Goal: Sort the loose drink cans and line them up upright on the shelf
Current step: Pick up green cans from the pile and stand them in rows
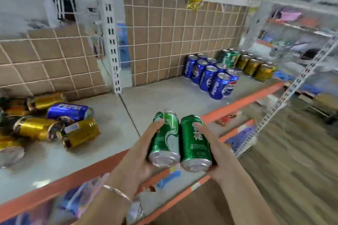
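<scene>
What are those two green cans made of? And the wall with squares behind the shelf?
The green cans look like metal, probably aluminium: their bare silvery ends shine, and the green sides are glossy print. The grid back seems to be white-coated wire over brown cardboard, though it is blurry.

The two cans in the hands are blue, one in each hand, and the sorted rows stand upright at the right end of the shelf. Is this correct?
Only the colour is wrong. The head view shows them green: the left hand holds one green can, the right hand the other can. The sorted rows stand upright at the right end of the shelf.
</scene>
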The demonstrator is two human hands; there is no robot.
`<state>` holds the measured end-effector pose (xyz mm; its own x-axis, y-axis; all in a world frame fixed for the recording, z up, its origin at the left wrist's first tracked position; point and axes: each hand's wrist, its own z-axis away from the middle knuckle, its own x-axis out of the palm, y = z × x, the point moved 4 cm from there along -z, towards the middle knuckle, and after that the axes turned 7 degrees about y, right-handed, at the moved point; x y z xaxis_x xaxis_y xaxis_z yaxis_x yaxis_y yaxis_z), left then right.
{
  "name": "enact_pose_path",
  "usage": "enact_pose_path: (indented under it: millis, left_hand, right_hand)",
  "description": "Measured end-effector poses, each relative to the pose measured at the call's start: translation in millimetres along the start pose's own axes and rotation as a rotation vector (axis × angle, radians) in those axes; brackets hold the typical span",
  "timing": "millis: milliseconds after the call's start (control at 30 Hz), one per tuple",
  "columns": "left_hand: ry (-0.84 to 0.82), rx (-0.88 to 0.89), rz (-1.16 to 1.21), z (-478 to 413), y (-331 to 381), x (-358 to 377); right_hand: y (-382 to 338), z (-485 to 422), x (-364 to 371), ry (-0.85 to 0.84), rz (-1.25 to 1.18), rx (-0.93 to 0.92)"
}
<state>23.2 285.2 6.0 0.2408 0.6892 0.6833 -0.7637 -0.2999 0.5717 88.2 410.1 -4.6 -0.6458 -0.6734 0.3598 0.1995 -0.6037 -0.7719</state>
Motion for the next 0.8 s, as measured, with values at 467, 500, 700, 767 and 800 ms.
enact_pose_path:
  millis: [467, 500, 700, 767, 800]
  left_hand:
    - [-0.097, -0.087, -0.213, -118, -101, 142]
    - [-0.118, -0.084, -0.208, -127, -102, 152]
    - [-0.098, -0.05, -0.35, -205, -103, 197]
    - [-0.102, -0.051, -0.388, -234, -101, 212]
    - [-0.105, -0.045, -0.403, -248, -100, 219]
  right_hand:
    - [-83, -30, -180, 0.215, -0.056, -0.087]
    - [-89, -38, -187, 0.221, -0.064, -0.085]
    - [-146, -99, -228, 0.281, -0.019, -0.13]
    - [-170, -121, -239, 0.29, -0.007, -0.146]
    - [-183, -132, -243, 0.291, 0.003, -0.157]
